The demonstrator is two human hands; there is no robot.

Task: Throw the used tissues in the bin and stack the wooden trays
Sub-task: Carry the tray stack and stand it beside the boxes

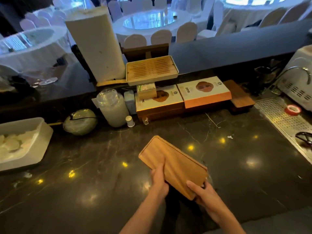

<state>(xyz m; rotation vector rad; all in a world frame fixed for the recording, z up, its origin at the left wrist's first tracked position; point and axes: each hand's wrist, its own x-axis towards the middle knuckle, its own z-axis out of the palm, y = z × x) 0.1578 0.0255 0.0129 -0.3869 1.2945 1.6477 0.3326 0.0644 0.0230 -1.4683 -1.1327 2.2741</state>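
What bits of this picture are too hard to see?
Head view:
Bin: not in the picture.
White speck on the counter: too small to tell if tissue.
Fingers of left hand and right hand: hidden under the wooden tray.
White tub: cut off by left edge.

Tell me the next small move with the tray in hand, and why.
Probably carry the wooden tray forward toward the slatted tray at the back: the left hand and right hand both grip it over the counter, and the trays are not yet stacked.
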